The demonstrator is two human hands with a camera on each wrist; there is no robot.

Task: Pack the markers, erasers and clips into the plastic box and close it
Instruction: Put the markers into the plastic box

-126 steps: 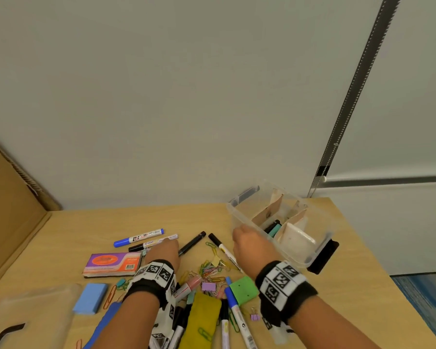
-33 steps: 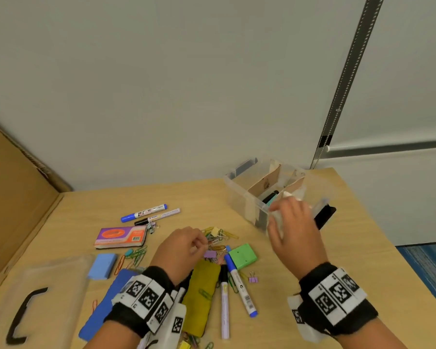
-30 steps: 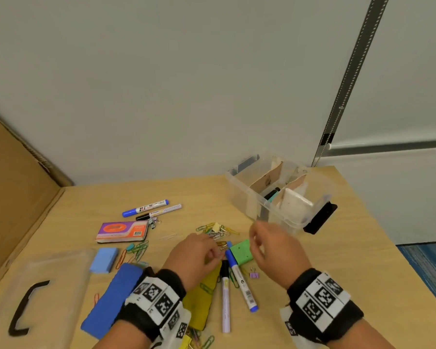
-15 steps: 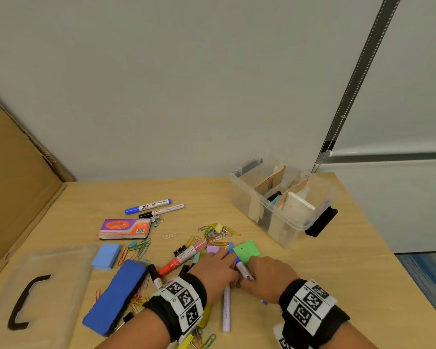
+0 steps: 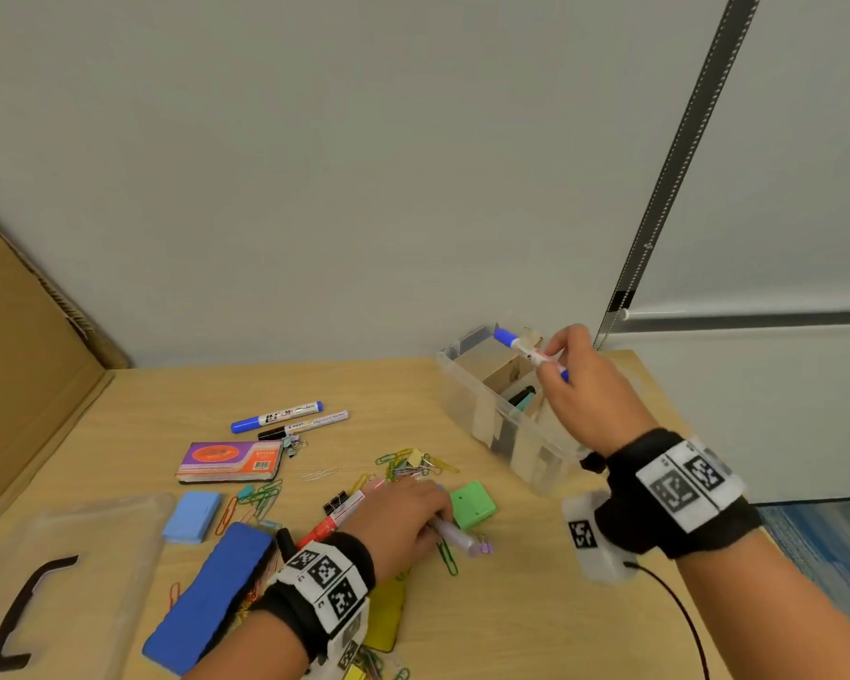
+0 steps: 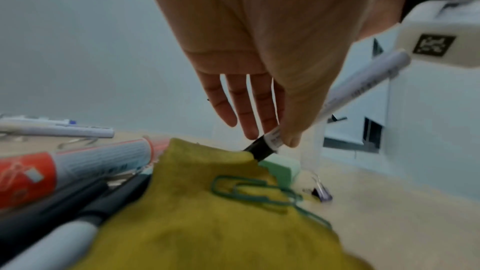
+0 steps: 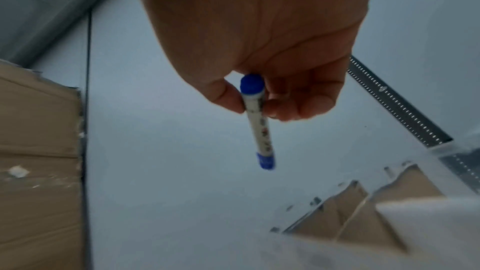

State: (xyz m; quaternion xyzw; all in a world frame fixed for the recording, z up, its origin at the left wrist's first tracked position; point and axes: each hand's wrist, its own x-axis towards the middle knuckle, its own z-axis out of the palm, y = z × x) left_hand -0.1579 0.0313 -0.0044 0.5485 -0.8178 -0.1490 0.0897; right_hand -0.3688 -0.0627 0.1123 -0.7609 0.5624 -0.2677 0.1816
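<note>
My right hand (image 5: 550,358) pinches a white marker with a blue cap (image 5: 518,347) and holds it above the clear plastic box (image 5: 506,434) at the table's back right. The right wrist view shows the thumb and fingers of that hand (image 7: 255,106) on the marker (image 7: 261,130), with the box's cardboard dividers (image 7: 350,217) below. Low on the table, my left hand (image 5: 425,515) pinches a pale lilac marker (image 5: 457,536) beside the green square eraser (image 5: 472,505). The left wrist view shows that hand (image 6: 272,137) with thumb and fingers on this black-capped marker (image 6: 363,83).
The box lid with a black handle (image 5: 70,557) lies front left. Loose on the table are a big blue eraser (image 5: 207,596), a light blue eraser (image 5: 190,515), an orange-and-purple eraser (image 5: 229,461), two markers (image 5: 276,417), a red marker (image 5: 334,520), several paper clips (image 5: 413,463) and a yellow cloth (image 5: 388,611). Cardboard (image 5: 20,360) stands at the left.
My right hand has lifted the blue-capped marker from the table up over the box. My left hand stayed low and now pinches the pale lilac marker.
</note>
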